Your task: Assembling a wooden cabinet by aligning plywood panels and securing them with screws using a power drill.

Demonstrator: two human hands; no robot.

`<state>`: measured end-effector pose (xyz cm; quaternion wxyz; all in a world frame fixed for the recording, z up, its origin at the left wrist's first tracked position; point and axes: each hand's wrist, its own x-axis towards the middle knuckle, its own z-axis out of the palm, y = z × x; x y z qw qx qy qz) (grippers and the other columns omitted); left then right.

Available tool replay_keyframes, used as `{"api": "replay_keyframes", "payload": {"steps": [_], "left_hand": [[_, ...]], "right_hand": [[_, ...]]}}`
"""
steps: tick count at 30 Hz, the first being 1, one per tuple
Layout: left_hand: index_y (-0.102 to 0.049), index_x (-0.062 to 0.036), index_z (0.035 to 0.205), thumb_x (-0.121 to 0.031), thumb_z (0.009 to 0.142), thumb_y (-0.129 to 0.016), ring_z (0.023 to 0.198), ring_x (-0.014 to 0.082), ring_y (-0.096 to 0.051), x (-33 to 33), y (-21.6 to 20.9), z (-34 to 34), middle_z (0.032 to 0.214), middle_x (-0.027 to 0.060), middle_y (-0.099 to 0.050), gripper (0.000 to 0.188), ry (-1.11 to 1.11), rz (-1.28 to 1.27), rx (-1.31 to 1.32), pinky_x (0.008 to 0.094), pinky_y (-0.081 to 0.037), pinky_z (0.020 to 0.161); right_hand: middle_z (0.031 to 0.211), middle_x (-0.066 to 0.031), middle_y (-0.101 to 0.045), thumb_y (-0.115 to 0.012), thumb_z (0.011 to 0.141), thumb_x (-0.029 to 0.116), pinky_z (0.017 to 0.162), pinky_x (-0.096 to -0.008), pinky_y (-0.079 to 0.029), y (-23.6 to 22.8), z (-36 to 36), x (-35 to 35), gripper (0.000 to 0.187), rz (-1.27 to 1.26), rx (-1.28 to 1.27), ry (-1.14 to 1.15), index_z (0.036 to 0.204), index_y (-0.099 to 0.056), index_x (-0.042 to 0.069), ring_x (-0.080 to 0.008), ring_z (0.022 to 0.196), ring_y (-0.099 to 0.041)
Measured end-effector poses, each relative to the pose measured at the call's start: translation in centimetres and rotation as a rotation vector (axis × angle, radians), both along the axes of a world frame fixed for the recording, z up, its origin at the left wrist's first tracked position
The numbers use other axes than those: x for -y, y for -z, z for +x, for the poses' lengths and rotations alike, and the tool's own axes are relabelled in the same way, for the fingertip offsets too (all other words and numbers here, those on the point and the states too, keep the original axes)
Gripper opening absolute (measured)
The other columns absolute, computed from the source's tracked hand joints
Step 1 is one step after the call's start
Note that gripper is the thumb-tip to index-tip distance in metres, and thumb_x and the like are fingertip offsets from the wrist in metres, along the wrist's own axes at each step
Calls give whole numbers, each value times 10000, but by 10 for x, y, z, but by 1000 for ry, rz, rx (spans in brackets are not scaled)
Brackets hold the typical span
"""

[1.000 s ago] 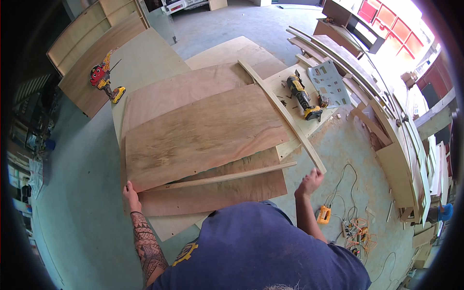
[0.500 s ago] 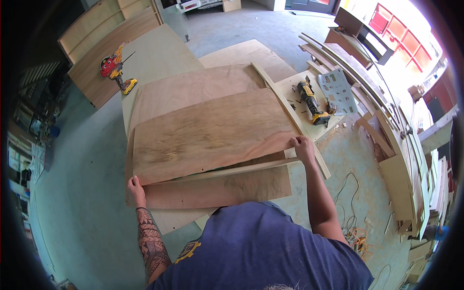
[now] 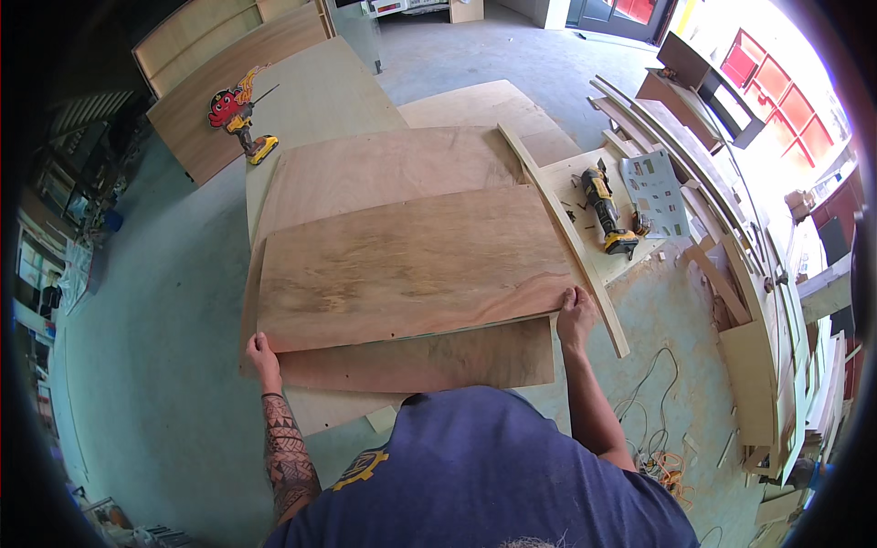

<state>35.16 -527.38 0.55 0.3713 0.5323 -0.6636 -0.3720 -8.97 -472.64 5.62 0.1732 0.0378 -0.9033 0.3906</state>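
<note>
A brown plywood panel (image 3: 411, 265) with darker grain patches lies across the work surface, and I hold it by its two near corners. My left hand (image 3: 263, 358) is closed on the near left corner. At the near right corner, my right hand (image 3: 575, 318) pinches the edge. Beneath it a lower plywood sheet (image 3: 438, 359) sticks out toward me, and another sheet (image 3: 393, 164) shows behind. A long wooden strip (image 3: 571, 247) runs along the right side, just beyond my right hand.
On the right board lie a yellow-and-black power tool (image 3: 606, 210) and a printed sheet (image 3: 655, 194). A cordless drill (image 3: 248, 137) stands on the far left board. Stacked timber (image 3: 740, 265) lines the right side, and cables (image 3: 653, 429) lie on the floor.
The panel's near right edge has come down toward me with my right hand. The gap beneath has narrowed, and the wooden strip along the near edge is now covered. The view has shifted slightly.
</note>
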Motion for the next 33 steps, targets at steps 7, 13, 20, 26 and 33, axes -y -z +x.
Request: {"api": "replay_keyframes", "payload": {"steps": [7, 13, 20, 26, 33], "left_hand": [[-625, 76, 1286, -338, 1077, -603, 1094, 198, -574, 3, -9, 11, 1191, 91, -628, 464, -35, 73, 48, 343, -463, 982], [-641, 54, 1331, -230, 1040, -625, 1214, 216, -590, -32, -27, 21, 1321, 106, -652, 407, -63, 70, -249, 343, -445, 1076], [-633, 17, 1394, -91, 999, -637, 1250, 225, -613, -42, -30, 40, 1366, 119, -669, 410, 79, -91, 1, 354, -452, 1107], [-672, 12, 1343, -108, 996, -683, 1044, 141, -663, -35, -28, 33, 1217, 76, -731, 367, 37, -71, -7, 298, -526, 946], [-690, 10, 1317, -100, 979, -715, 988, 114, -655, -25, -25, 30, 1166, 42, -737, 356, 71, 55, -145, 284, -530, 920]], "right_hand": [[969, -271, -731, -681, 994, 203, 815, -460, -546, -29, -18, 20, 279, 128, 193, -157, 1122, -727, -41, -405, 934, -723], [1272, -193, -703, -668, 968, 55, 887, -344, -580, -5, -28, -24, 429, -341, 222, -396, 1382, -606, -41, -267, 1071, -744], [1154, -152, -771, -735, 922, 13, 883, -334, -590, -1, -18, -23, 442, -189, 192, -394, 1359, -671, 5, -214, 999, -762], [1097, -134, -793, -775, 901, 11, 886, -329, -587, 5, -29, -20, 327, -52, 122, -357, 1225, -743, -15, -210, 984, -766], [1048, -115, -798, -793, 899, 25, 873, -321, -586, 11, -38, -26, 282, -79, 114, -353, 1177, -772, -19, -177, 967, -755]]}}
